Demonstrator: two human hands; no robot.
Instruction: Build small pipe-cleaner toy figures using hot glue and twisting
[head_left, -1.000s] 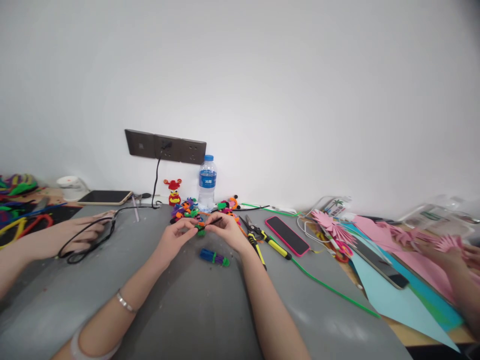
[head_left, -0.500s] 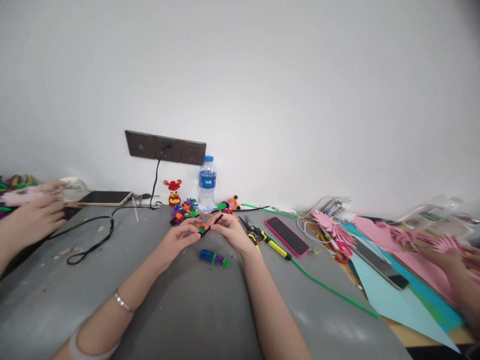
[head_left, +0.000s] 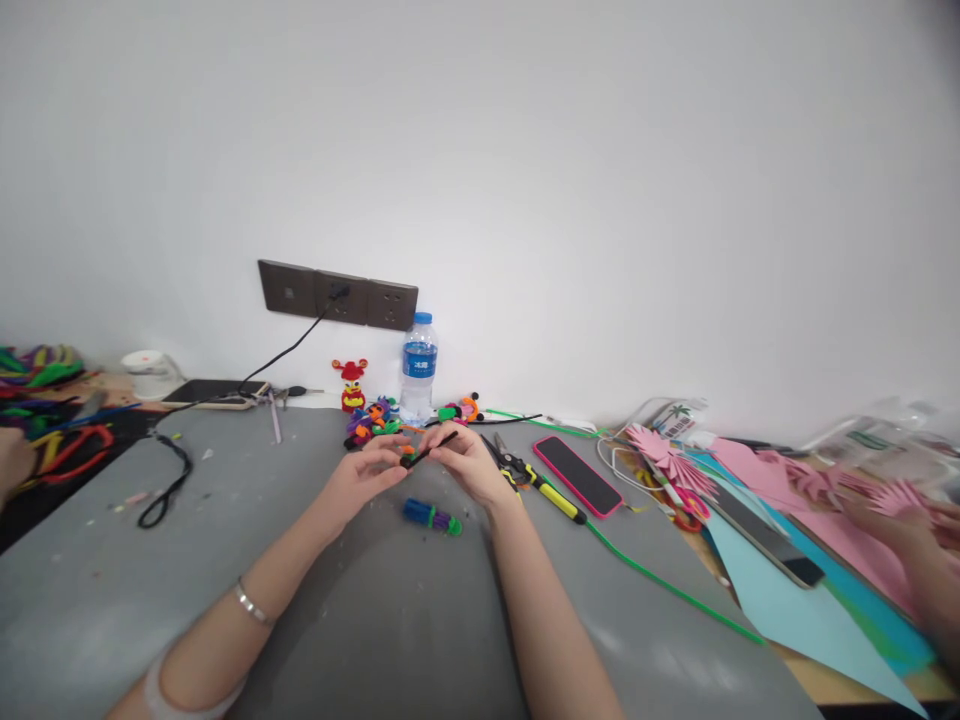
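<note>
My left hand [head_left: 369,474] pinches a small piece with green and orange on it, partly hidden by the fingers. A black pipe cleaner [head_left: 433,448] runs from this piece to my right hand [head_left: 466,465], whose thumb and fingers are closed on it. Below the hands, a blue and purple pipe-cleaner bundle [head_left: 420,513] with green bands lies on the grey table [head_left: 390,620]. Just behind the hands is a cluster of colourful pipe-cleaner figures [head_left: 373,420]. Right of my right hand lie yellow-and-black pliers [head_left: 551,492].
A water bottle [head_left: 419,370] and a red figure [head_left: 350,386] stand by the wall. A pink-cased phone [head_left: 577,475] and a green pipe cleaner [head_left: 667,583] lie right. Other people's hands [head_left: 900,530] show at both edges, near pink folded paper [head_left: 667,458] and red-handled scissors [head_left: 86,450].
The person's hand at the left has drawn back toward the edge, uncovering scissors and pipe cleaners. The black cable has shifted. My hands stay close together, the black pipe cleaner now lying at a flatter angle.
</note>
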